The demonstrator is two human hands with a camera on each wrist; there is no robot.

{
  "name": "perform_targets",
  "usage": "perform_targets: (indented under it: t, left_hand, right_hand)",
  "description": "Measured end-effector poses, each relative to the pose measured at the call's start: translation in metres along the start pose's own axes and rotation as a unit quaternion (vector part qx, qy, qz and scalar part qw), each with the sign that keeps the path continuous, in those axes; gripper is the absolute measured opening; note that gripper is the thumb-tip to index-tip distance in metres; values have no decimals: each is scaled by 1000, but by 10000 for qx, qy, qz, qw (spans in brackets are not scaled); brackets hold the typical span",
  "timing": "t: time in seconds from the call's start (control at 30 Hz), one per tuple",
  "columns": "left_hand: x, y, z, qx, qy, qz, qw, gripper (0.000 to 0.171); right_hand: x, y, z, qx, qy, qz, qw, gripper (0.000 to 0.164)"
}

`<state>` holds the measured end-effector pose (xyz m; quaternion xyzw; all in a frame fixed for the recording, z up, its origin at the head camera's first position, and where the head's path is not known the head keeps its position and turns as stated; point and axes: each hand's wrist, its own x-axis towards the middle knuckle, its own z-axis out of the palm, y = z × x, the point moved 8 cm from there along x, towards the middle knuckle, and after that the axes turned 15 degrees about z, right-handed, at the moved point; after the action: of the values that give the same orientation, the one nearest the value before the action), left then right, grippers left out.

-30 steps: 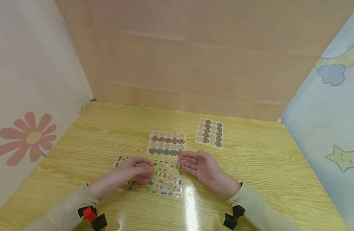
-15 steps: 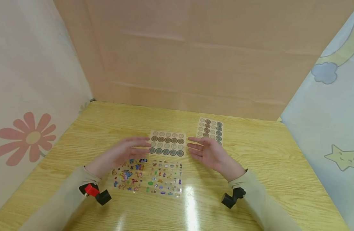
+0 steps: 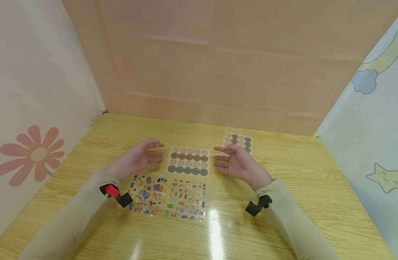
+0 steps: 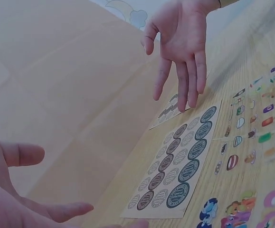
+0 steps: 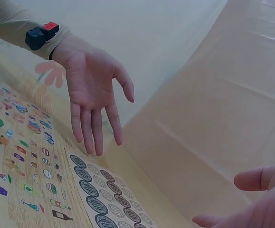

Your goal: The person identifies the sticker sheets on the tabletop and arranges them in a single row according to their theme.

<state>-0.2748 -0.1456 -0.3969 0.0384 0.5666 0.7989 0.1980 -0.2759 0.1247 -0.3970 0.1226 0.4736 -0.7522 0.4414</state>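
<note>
A sheet of round stickers (image 3: 187, 161) in rows of brown, dark green and pale circles lies flat between my two hands. My left hand (image 3: 141, 157) hovers at its left side, palm turned inward, fingers spread and holding nothing. On the other side my right hand (image 3: 234, 162) faces it, fingers loosely extended, also holding nothing. Behind that hand, partly covered by it, lies a second sheet of round stickers (image 3: 247, 140). Closer to me are a clear sheet of colourful pony stickers (image 3: 147, 195) and a clear sheet of small food and drink stickers (image 3: 186, 202).
The wood-grain table (image 3: 283, 202) ends at a tan paper backdrop (image 3: 211, 72). A flower-patterned cloth (image 3: 33, 72) stands at the left and a star-and-moon cloth (image 3: 377, 133) at the right. Small black cameras are strapped to both wrists.
Both hands have moved away from me and apart, from over the clear sticker sheets to either side of the round-sticker sheet. The pony stickers are uncovered. The sheets stay in place.
</note>
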Motion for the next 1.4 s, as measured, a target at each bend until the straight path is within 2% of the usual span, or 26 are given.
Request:
perform_targets:
  t: [0.2,0.47,0.73,1.1,1.4]
  left_hand:
    - [5,-4,2,-110,-9,-198,9997,67]
    - [9,-7,5,-147,-17,-252,9996,66]
    - [11,-9,6,-183,-3,-240,9995,65]
    - [16,-17,-2,-309,431,-289,9982,63]
    - [18,-19,-2,-106,618,-337,9975,61]
  right_hand:
    - [3,1,1,-23,-128,161,9998,61]
    - [7,3,3,107,-277,234,9993,63]
    - [12,5,5,88,-197,252,9994,63]
    - [17,5,2,104,96,101,9998,60]
    - [23,6,0,75,302,-3,9995,60]
